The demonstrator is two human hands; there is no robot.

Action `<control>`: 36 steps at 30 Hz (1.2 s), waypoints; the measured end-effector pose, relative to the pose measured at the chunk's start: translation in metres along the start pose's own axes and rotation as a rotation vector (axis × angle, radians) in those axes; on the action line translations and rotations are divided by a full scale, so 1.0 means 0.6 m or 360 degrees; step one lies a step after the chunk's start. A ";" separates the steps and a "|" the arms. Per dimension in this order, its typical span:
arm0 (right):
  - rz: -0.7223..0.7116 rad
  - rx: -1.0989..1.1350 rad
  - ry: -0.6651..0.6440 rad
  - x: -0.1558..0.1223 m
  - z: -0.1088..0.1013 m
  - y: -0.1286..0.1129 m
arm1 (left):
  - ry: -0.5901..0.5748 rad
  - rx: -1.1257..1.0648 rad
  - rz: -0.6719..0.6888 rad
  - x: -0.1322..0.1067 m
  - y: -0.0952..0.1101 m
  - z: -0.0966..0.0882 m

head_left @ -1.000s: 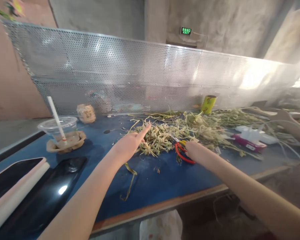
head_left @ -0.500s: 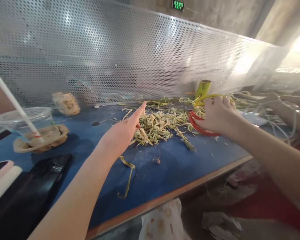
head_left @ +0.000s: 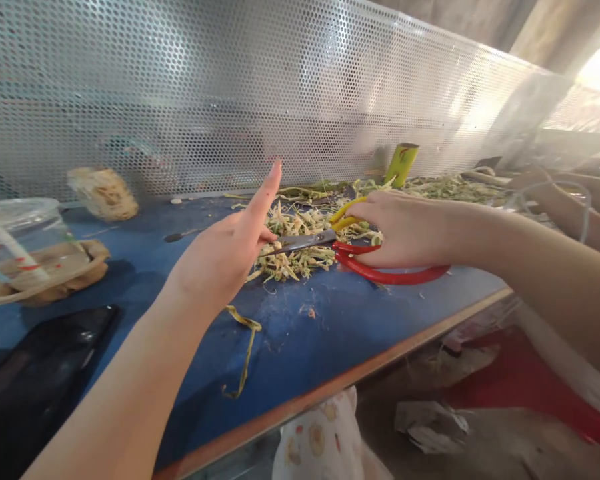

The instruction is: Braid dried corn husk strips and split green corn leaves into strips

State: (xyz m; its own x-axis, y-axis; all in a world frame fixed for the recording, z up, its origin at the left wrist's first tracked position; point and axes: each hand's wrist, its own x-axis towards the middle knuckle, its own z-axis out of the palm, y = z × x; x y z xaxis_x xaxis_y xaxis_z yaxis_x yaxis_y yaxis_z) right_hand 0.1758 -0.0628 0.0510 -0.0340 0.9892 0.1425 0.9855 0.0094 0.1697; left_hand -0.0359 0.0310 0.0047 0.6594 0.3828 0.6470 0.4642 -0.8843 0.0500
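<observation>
My right hand (head_left: 405, 223) is closed round the scissors (head_left: 325, 237), which have one yellow handle and one red handle. Their blades point left over a heap of cut plant stems (head_left: 297, 260), with the tips close to my left hand (head_left: 217, 260). That left hand is at the heap's left edge. One of its fingers stretches up and away, a shorter fingertip shows beside the blades, and the others are hidden behind the hand. I see nothing held in it. A dry curled stem strip (head_left: 249, 347) lies on the blue table (head_left: 290, 360) nearer to me.
At the left are a plastic cup with a straw (head_left: 20, 247) in a cardboard holder, a wrapped bundle (head_left: 103, 193) and a black phone-like slab (head_left: 45, 360). A green tube (head_left: 403, 165) stands before the perforated metal screen (head_left: 205, 100). Another person's arms (head_left: 555, 193) reach in at right.
My right hand has moved left with the scissors, bringing the blades over the stem heap beside my left hand. The view has shifted slightly; my left hand stays at the heap.
</observation>
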 end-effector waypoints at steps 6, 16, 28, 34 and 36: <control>-0.0045 -0.0001 0.0040 0.011 -0.004 0.001 | -0.0034 0.0037 -0.0009 0.001 0.014 -0.005; -0.0015 0.0006 -0.0060 0.007 -0.012 -0.015 | -0.0002 0.0055 -0.0024 0.001 0.020 -0.006; 0.0028 0.0017 -0.0218 -0.001 -0.022 -0.027 | 0.0031 0.0037 -0.0017 0.001 0.017 -0.002; 0.0031 0.0015 -0.0230 -0.001 -0.023 -0.031 | 0.0042 0.0014 -0.0002 0.000 0.013 -0.001; 0.0011 -0.0018 -0.0228 -0.002 -0.023 -0.032 | 0.0049 0.0006 -0.0013 0.000 0.012 0.002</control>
State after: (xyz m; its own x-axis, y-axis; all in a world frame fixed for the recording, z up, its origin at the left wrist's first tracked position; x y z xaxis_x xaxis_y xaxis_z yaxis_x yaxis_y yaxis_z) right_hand 0.1549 -0.0663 0.0608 -0.0024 1.0000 0.0033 0.9837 0.0017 0.1800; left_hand -0.0322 0.0250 0.0043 0.6372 0.3818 0.6695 0.4720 -0.8800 0.0527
